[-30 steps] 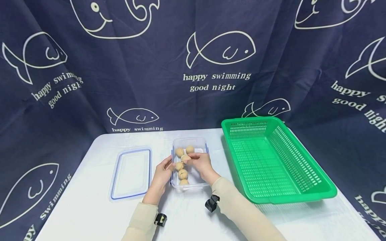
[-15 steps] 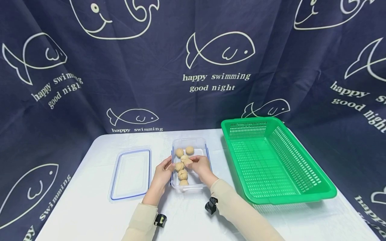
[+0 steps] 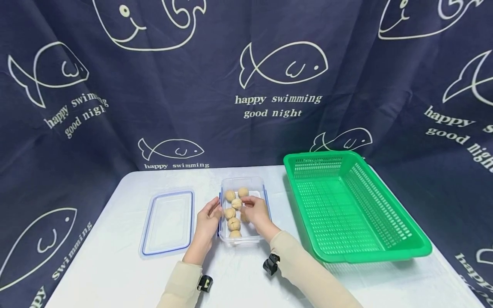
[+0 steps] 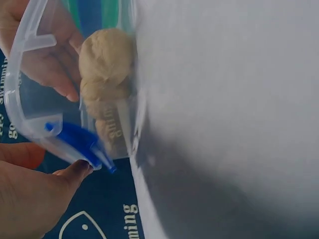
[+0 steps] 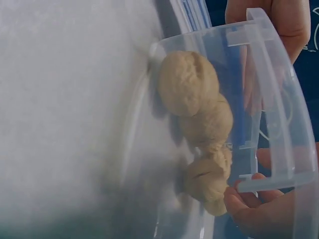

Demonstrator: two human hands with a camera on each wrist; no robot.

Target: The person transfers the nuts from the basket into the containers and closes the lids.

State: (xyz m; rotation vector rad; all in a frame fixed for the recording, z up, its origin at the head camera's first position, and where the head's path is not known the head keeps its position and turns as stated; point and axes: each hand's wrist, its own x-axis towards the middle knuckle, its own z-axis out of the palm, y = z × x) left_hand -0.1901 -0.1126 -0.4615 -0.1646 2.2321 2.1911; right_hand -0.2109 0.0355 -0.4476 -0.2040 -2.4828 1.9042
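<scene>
Several tan walnuts [image 3: 233, 223] lie in a clear plastic food box [image 3: 259, 236] with blue clips. At the box's left side, my left hand [image 3: 206, 220] holds the edge, its thumb [image 4: 79, 170] against a blue clip [image 4: 82, 142]. My right hand [image 3: 257, 212] reaches into the box from the right, its fingers slightly apart. Beneath it sits one walnut [image 3: 244, 217], partly hidden by the hand. Through the box wall in the right wrist view, the right hand's fingertips [image 5: 238, 200] appear beside a walnut [image 5: 203, 178].
A clear lid [image 3: 167, 223] with a blue seal lies flat on the white table [image 3: 111, 239], left of the box. To the right stands a large green perforated basket [image 3: 339, 214]. Behind the table hangs a dark blue curtain [image 3: 215, 124] with fish drawings.
My right hand has lowered a walnut from above the middle of the others to the right and nearer, and its fingers have come off it. The left hand stays at the box.
</scene>
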